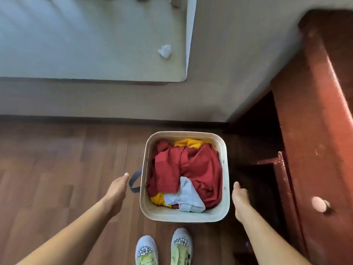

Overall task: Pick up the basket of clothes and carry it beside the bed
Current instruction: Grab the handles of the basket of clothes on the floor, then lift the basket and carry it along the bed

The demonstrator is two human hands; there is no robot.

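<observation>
A beige square basket (183, 215) stands on the wooden floor in front of my feet. It holds red clothes (193, 165), a yellow piece and a pale blue piece. A grey loop handle (134, 180) sticks out from its left side. My left hand (117, 192) hovers just left of that handle, fingers apart, touching nothing. My right hand (240, 201) is close to the basket's right wall, also holding nothing. The basket's right handle is hidden.
A red-brown wooden dresser (315, 131) with a round knob (320, 204) stands close on the right. A wall with a dark skirting runs behind the basket. Above it a pale ledge (86, 54) carries a crumpled white tissue (164, 51). My shoes (164, 247) are at the bottom.
</observation>
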